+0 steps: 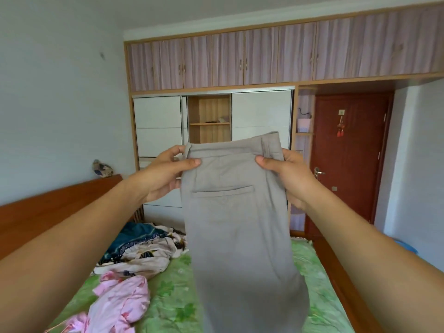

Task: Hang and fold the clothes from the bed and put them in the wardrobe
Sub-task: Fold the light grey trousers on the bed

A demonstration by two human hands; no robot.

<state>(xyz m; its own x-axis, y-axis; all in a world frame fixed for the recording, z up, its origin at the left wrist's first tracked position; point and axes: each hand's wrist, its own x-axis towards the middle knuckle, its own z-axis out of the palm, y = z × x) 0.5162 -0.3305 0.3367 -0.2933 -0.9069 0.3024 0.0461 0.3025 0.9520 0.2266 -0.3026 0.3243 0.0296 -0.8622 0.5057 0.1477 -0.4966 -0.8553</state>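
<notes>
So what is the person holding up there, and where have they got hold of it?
Grey trousers, held up by the waistband: the left hand pinches one end, the right hand the other. The legs hang down over the bed.

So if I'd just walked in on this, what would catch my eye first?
Dead centre, the grey trousers held up by the waistband, the left hand and right hand each pinching a corner so the legs hang down over the green bed. Below on the left lie a pink garment and a crumpled patterned heap. Behind, the wardrobe stands open on wooden shelves.
</notes>
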